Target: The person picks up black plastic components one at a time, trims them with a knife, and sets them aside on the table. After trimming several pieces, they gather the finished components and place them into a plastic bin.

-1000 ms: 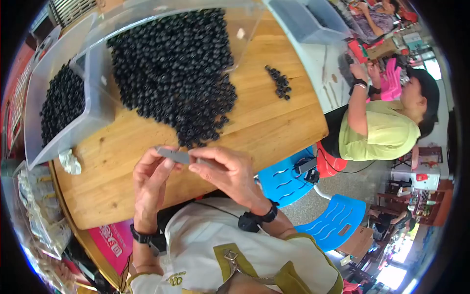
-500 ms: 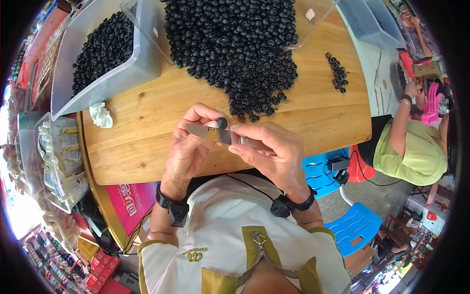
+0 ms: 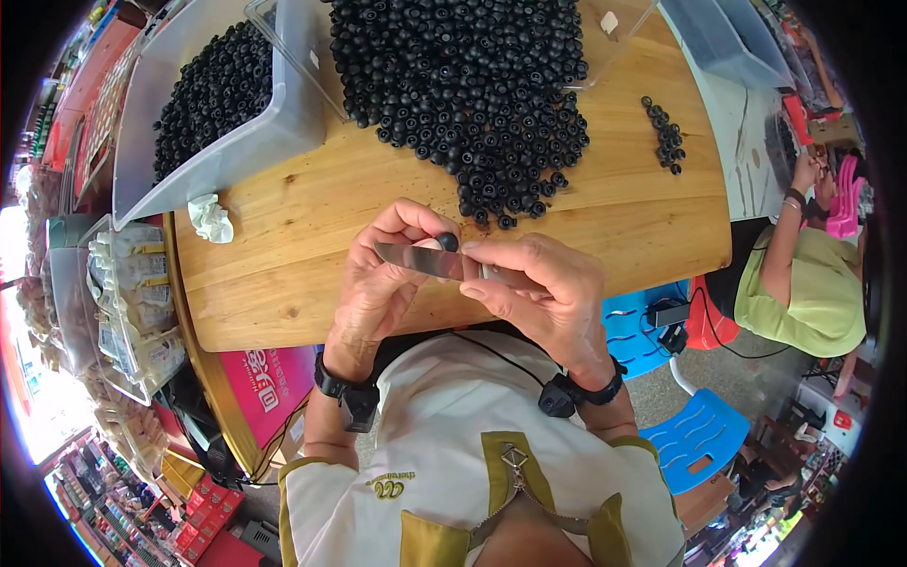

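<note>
Between the fingertips of my left hand (image 3: 383, 274) is a small round black piece (image 3: 447, 242), gripped over the near part of the table. My right hand (image 3: 548, 288) is closed around the handle of a knife (image 3: 420, 259). Its blade points left and lies against the black piece and my left fingers; the exact contact is hidden. Just beyond both hands spreads a large heap of similar black pieces (image 3: 463, 85), many showing a hole or hollow end.
A clear plastic bin (image 3: 227, 142) of black pieces stands at the left, with crumpled white tissue (image 3: 210, 219) beside it. A small group of pieces (image 3: 664, 137) lies right on the wooden table (image 3: 312, 274). Another person (image 3: 803, 274) works at the far right, near blue stools (image 3: 694, 439).
The whole view has shifted slightly, so everything appears a little farther right. Both hands keep their hold on the knife and the black piece, nearly unchanged in pose.
</note>
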A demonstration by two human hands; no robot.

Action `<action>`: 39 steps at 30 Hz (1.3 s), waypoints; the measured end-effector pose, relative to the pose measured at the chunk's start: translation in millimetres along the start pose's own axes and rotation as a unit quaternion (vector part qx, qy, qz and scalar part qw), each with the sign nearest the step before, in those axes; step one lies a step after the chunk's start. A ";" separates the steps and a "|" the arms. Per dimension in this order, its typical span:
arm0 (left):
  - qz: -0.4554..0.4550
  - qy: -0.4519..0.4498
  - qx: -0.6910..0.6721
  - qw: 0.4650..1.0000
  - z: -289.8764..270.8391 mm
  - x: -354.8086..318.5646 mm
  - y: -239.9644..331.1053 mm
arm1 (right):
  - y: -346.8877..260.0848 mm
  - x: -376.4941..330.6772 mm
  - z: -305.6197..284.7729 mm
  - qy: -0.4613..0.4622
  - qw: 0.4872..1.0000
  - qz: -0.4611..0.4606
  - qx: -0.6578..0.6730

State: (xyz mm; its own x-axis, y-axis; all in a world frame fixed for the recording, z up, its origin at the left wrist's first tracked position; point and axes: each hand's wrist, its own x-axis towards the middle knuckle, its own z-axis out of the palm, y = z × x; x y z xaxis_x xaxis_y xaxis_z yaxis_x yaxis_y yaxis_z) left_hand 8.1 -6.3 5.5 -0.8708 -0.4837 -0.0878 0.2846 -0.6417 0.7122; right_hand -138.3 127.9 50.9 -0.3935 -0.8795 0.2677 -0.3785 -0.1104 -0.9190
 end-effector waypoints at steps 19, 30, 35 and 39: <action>0.014 0.004 0.010 1.000 -1.8 -1.3 0.4 | 0.9 -2.1 -1.9 0.011 1.000 0.005 -0.003; 0.171 0.084 0.197 0.962 14.6 -20.4 29.6 | 17.8 -12.9 -33.9 0.094 0.988 0.120 0.018; 0.338 0.264 0.557 0.711 -15.2 4.9 77.7 | 37.0 -16.4 -19.8 0.077 0.984 0.157 0.043; 0.376 0.358 0.682 0.515 -59.5 2.2 136.3 | 47.0 -20.6 -7.0 0.071 0.991 0.108 -0.018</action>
State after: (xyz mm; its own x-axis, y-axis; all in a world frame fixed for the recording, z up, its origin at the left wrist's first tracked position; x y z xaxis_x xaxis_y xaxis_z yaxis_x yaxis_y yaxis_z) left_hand 68.8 -130.2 61.0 -0.2097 -0.6993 0.6834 -0.5386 0.6659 0.5162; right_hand -153.8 144.1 4.2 -0.5815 -0.8066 0.1057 -0.3004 0.0922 -0.9493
